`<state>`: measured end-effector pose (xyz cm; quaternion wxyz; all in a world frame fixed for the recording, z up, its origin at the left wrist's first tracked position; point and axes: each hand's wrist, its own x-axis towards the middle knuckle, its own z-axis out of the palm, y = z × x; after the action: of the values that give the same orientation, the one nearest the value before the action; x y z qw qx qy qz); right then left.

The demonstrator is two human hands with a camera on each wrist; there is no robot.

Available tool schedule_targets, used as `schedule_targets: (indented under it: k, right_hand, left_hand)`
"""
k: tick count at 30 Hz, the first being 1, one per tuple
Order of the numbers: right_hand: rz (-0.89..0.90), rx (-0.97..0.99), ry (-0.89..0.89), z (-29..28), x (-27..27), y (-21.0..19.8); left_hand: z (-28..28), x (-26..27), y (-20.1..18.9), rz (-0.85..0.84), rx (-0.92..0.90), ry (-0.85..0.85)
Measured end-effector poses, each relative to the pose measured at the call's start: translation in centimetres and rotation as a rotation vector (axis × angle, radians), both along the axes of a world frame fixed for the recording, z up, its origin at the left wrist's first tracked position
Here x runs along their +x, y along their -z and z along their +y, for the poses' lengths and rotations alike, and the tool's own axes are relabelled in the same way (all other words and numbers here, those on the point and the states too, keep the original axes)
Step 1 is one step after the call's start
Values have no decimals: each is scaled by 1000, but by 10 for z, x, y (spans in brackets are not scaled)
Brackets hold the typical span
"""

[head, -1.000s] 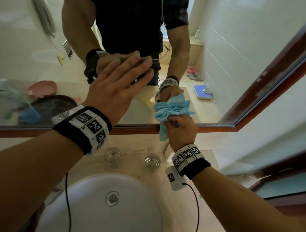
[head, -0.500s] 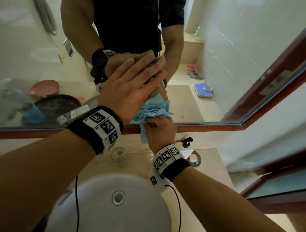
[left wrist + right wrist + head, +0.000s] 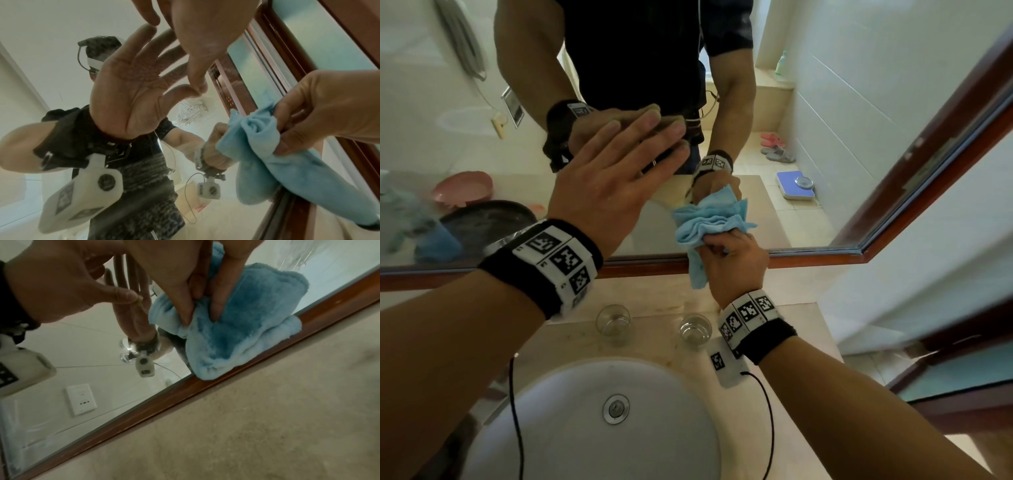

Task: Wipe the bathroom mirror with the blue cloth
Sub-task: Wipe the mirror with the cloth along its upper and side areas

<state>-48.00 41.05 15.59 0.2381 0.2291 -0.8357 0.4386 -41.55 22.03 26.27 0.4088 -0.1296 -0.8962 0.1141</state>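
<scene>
The mirror (image 3: 825, 113) hangs above the counter in a brown wooden frame (image 3: 818, 254). My left hand (image 3: 616, 178) lies flat on the glass with straight fingers, left of centre. My right hand (image 3: 732, 260) grips a bunched blue cloth (image 3: 709, 222) and presses it against the lower glass, just above the frame. Part of the cloth (image 3: 242, 331) hangs over the frame's edge in the right wrist view. In the left wrist view the cloth (image 3: 273, 160) sits at the right, with my left hand (image 3: 201, 40) flat on the mirror above it.
Two small glasses (image 3: 614, 320) (image 3: 694, 329) stand on the beige counter (image 3: 661, 308) below the mirror. A white round basin (image 3: 599, 421) lies in front of them. A white tiled wall (image 3: 928, 274) closes the right side.
My right hand swept the cloth left along the lower glass, then back to the right. My left hand stayed flat on the mirror.
</scene>
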Motion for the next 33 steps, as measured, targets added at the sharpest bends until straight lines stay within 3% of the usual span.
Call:
schedule_targets:
  k: [9,14,17,28,33]
  right_hand:
    - [-88,0,75,36,-14,-13]
    - [-38,-48,82,25,-10,-5]
    - [-30,-79,69,9,-2,0]
    - [-33,-11,-70,-91,47,10]
    - [-65,-71,-130,-128,67,10]
  left_hand:
    - [-36,26,1,-157,36,-148]
    - [-65,42,3,-138,53,-194]
    - [-73,45,3,-39,52,-159]
    - [-79,56,-1,-61,72,-130]
    - [-78,58,0,29,94,-100]
